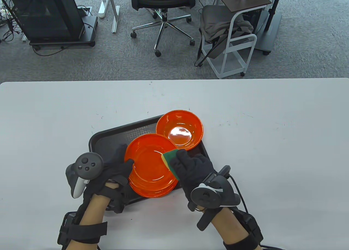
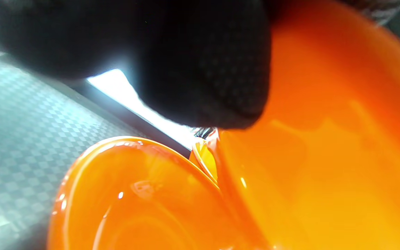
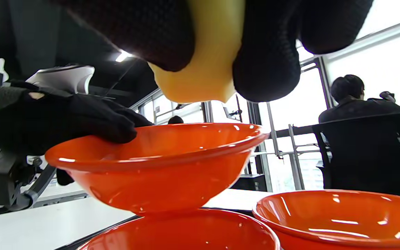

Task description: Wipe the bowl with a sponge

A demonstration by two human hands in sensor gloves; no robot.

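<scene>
An orange bowl (image 1: 148, 158) is held a little above a stack of orange bowls (image 1: 152, 191) on a black tray (image 1: 109, 142). My left hand (image 1: 120, 165) grips its left rim, thumb over the edge; the right wrist view shows this hand (image 3: 64, 114) on the raised bowl (image 3: 158, 166). My right hand (image 1: 190, 166) holds a yellow and green sponge (image 1: 169, 158) at the bowl's right rim. In the right wrist view the sponge (image 3: 203, 55) hangs just above the rim. The left wrist view shows a gloved fingertip (image 2: 203, 69) against the bowl (image 2: 325, 139).
A second orange bowl (image 1: 180, 128) stands alone at the tray's far right corner, close behind the sponge. The tray lies on a white table (image 1: 272, 151). An office chair (image 1: 163, 4) and a white cart (image 1: 234, 42) stand on the floor beyond the far edge.
</scene>
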